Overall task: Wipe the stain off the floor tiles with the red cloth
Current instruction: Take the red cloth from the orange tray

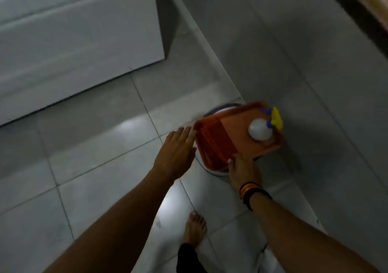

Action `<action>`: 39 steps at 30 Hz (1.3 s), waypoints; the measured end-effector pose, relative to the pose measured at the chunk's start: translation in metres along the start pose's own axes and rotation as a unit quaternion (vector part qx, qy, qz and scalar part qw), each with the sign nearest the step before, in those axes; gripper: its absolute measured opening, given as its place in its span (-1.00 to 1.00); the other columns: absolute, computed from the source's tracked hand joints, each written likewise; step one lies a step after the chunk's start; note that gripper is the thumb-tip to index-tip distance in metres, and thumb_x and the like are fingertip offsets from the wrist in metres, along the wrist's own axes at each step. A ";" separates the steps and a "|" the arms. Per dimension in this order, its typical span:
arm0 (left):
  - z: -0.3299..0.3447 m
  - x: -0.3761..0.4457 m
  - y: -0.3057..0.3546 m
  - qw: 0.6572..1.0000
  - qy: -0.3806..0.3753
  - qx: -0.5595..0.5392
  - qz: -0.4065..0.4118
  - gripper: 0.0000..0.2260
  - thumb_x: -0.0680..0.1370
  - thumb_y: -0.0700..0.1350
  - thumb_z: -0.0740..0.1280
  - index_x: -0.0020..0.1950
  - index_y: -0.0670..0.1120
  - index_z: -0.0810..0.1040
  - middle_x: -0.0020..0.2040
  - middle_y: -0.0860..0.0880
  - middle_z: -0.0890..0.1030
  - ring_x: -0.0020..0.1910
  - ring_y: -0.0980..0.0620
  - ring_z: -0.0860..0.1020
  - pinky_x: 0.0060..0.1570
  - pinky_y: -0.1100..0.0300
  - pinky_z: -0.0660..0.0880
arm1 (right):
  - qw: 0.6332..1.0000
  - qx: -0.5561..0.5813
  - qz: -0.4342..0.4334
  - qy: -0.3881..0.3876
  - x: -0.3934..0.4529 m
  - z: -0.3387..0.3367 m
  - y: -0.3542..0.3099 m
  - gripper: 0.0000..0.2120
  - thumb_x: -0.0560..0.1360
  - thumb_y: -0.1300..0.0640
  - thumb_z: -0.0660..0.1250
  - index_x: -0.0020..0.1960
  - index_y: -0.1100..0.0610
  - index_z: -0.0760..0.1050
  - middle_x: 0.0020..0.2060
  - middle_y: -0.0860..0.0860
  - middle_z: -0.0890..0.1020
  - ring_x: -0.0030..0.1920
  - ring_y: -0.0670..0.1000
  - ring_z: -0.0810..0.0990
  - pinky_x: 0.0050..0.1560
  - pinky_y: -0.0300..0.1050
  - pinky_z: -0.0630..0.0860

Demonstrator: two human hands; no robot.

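Note:
An orange tray (235,125) rests on a round white stool (212,171) by the wall. A folded red cloth (212,142) lies in the tray's left half. A white spray bottle (260,129) with a yellow and blue trigger stands in its right half. My right hand (243,169) grips the tray's near edge, thumb over the rim beside the cloth. My left hand (176,151) hovers with fingers spread, fingertips at the tray's left rim. The grey floor tiles (100,146) spread out to the left; I cannot make out a stain in this dim light.
A large white box-like unit (73,37) stands on the floor at the upper left. A grey tiled wall (304,62) runs along the right. My bare foot (195,228) is on the tiles below the stool.

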State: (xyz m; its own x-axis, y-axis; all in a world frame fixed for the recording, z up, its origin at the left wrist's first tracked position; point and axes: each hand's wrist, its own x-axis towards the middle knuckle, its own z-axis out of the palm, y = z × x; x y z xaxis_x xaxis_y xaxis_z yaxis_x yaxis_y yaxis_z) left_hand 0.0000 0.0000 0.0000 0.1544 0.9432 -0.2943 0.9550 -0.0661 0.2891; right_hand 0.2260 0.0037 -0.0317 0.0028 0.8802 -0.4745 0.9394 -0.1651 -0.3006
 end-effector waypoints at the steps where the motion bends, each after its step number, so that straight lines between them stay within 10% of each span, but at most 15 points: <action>1: 0.016 0.015 0.001 1.000 -0.007 -0.003 0.017 -0.49 0.73 -0.03 0.18 0.67 -0.12 0.24 0.65 -0.18 0.32 0.62 -0.20 0.31 0.59 -0.09 0.25 | 1.000 0.001 0.014 0.005 0.015 0.008 0.008 -0.65 0.69 0.05 0.18 0.37 0.19 0.51 0.29 0.16 0.58 0.31 0.20 0.50 0.26 0.06 0.47; 12: 0.111 0.170 0.034 0.970 -0.120 0.157 0.140 -0.19 0.59 -0.01 0.45 0.72 -0.02 0.07 0.73 -0.11 0.12 0.71 -0.19 0.07 0.68 -0.19 0.05 | 0.988 -0.100 0.114 0.002 0.113 0.072 0.042 -0.74 0.55 0.05 0.36 0.19 0.14 0.56 0.21 0.13 0.60 0.34 0.21 0.48 0.51 0.27 0.05; 15: 0.113 0.175 0.038 0.945 -0.142 0.232 0.184 -0.06 0.52 0.01 0.53 0.73 0.02 0.00 0.75 -0.10 0.04 0.72 -0.21 0.00 0.68 -0.22 -0.02 | 0.995 -0.055 0.088 0.014 0.111 0.066 0.036 -0.81 0.49 0.06 0.37 0.04 0.13 0.63 0.12 0.16 0.62 0.25 0.24 0.52 0.43 0.22 0.26; 23: 0.027 0.102 0.002 0.960 -0.046 0.159 0.224 -0.71 0.65 0.01 0.31 0.35 0.00 0.54 0.27 -0.05 0.67 0.40 -0.15 0.49 0.53 -0.03 0.27 | 0.965 0.233 -0.055 0.108 0.019 0.012 -0.029 -0.89 0.51 0.17 0.39 -0.01 0.14 0.49 -0.09 0.04 0.58 -0.08 0.08 0.57 -0.08 0.05 0.58; 30: 0.017 -0.092 -0.076 0.988 0.013 -0.157 -0.011 -0.71 0.55 0.02 0.35 0.19 -0.10 0.58 0.06 -0.13 0.65 0.07 -0.15 0.58 0.12 -0.06 0.52 | 0.952 0.276 -0.120 0.061 -0.073 0.029 -0.117 -0.82 0.58 0.16 0.38 0.11 -0.06 0.49 0.02 -0.03 0.61 0.04 0.02 0.60 0.05 0.00 0.58; 35: 0.091 -0.252 -0.123 0.929 0.009 -0.299 -0.220 -0.74 0.64 0.04 0.28 0.23 -0.10 0.43 -0.08 -0.18 0.71 -0.16 -0.29 0.65 -0.25 0.04 0.47 | 0.960 0.232 -0.156 -0.030 -0.134 0.123 -0.166 -0.72 0.54 0.17 0.43 0.15 -0.12 0.48 -0.02 -0.17 0.62 0.01 -0.05 0.63 0.09 0.00 0.63; 39: 0.174 -0.362 -0.146 0.836 0.027 -0.418 -0.355 -0.78 0.69 0.03 0.27 0.25 -0.08 0.49 -0.04 -0.16 0.73 -0.09 -0.21 0.68 -0.09 -0.08 0.62 | 0.966 0.157 -0.183 -0.097 -0.178 0.228 -0.185 -0.72 0.54 0.14 0.44 0.08 -0.14 0.41 -0.09 -0.10 0.63 -0.06 -0.01 0.66 -0.09 -0.07 0.63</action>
State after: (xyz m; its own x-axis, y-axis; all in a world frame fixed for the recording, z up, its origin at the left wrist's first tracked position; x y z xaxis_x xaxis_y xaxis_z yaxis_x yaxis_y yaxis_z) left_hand -0.1517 -0.3882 -0.0938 -0.4084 0.6630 -0.6274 0.2872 0.7458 0.6011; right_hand -0.0266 -0.2241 -0.0797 -0.4034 0.8099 -0.4259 0.7149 -0.0115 -0.6991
